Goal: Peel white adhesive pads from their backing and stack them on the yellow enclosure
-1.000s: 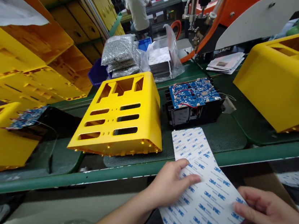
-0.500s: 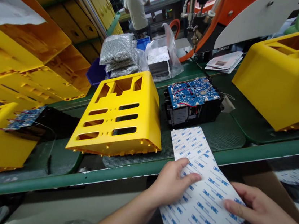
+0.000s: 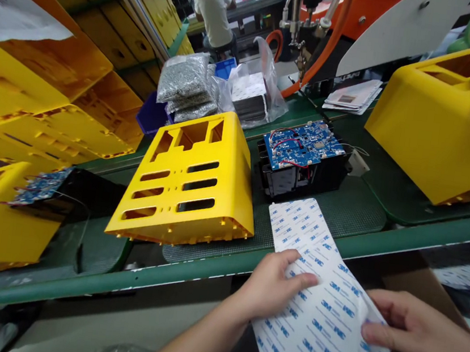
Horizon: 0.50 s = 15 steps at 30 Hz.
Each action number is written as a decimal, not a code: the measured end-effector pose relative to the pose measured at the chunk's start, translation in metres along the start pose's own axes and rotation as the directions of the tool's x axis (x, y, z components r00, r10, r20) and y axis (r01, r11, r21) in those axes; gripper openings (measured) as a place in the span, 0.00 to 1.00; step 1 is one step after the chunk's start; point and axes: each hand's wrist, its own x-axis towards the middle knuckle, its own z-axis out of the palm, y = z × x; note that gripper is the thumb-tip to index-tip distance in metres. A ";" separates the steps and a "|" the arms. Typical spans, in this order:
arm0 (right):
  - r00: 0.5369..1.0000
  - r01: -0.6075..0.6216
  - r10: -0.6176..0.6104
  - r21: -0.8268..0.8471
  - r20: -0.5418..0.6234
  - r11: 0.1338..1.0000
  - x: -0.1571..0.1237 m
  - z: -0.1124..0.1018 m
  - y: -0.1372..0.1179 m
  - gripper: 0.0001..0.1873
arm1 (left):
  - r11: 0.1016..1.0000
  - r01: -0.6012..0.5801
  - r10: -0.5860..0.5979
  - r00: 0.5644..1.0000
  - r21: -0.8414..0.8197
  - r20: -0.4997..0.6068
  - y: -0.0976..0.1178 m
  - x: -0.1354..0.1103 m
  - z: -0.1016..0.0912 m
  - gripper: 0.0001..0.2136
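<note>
A white adhesive sheet [image 3: 314, 300] printed with blue 3M marks slants over the bench edge towards me. My left hand [image 3: 275, 284] grips its left side, thumb lying on the printed face and the other fingers partly hidden. At the lower right edge, my right hand [image 3: 400, 327] pinches the sheet between thumb and fingers, and the printed liner puckers beside that thumb. Just beyond the sheet's far end sits a black module topped by a blue circuit board [image 3: 303, 144] with red wires. A yellow slotted housing [image 3: 233, 193] stands left of the module.
Another yellow housing [image 3: 429, 131] stands at right. More yellow housings [image 3: 2, 221] and a second circuit-board module [image 3: 45, 187] are at left. Silver bags [image 3: 184, 81], bagged sheets [image 3: 249, 89] and a machine with an orange hose [image 3: 332, 45] lie behind. A person [image 3: 214, 11] works beyond.
My right hand has moved slightly right, and the liner now wrinkles beside its thumb. My left hand has barely shifted. The machine's nozzle hangs a little lower and further left.
</note>
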 end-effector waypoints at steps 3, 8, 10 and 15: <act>0.996 -0.057 0.056 -0.017 -0.065 0.998 0.005 0.007 -0.004 0.16 | 0.997 -0.010 0.011 1.000 0.072 -0.019 0.002 0.001 0.003 0.15; 0.979 -0.036 -0.014 -0.238 -0.204 0.971 0.005 0.007 -0.016 0.34 | 0.984 -0.062 0.058 0.998 0.165 0.027 0.009 0.000 -0.001 0.14; 0.953 -0.001 -0.078 -0.261 -0.294 0.965 0.005 0.007 -0.019 0.57 | 0.978 -0.086 0.077 0.996 0.191 0.050 0.013 0.002 -0.004 0.14; 0.952 0.071 -0.220 -0.546 -0.213 0.835 0.003 -0.003 -0.017 0.27 | 0.936 -0.155 0.158 0.987 0.315 0.016 0.030 0.004 -0.010 0.16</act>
